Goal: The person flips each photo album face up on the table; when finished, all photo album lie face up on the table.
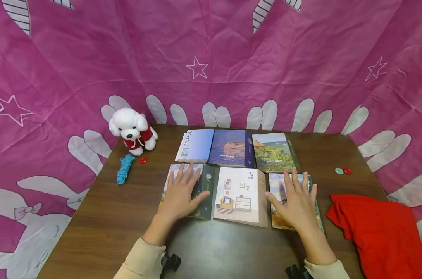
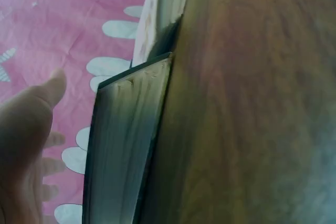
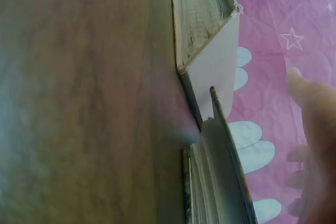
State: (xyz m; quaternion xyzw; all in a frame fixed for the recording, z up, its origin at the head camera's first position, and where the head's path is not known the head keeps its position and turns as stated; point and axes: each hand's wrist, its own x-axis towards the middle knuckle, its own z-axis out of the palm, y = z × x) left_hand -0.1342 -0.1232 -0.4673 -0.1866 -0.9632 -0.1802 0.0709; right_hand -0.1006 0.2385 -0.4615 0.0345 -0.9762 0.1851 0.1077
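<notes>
Photo albums fill our brown wooden desk (image 1: 102, 217): our left hand (image 1: 183, 193) lies flat on the green-spined album (image 1: 205, 192), our right hand (image 1: 296, 201) flat on the painted-cover album (image 1: 275, 186), a white room-picture album (image 1: 240, 193) between, long axes toward the far edge.

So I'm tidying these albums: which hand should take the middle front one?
Probably the right hand: its thumb nearly touches the white room-picture album, while the left hand lies farther off.

The pale blue album (image 1: 195, 145) in the back row says "POLAROID" down its spine edge. The dark blue one (image 1: 230, 148) next to it and the green landscape one (image 1: 274, 152) both say "PHOTO ALBUM" on the cover, tiny but readable.
</notes>
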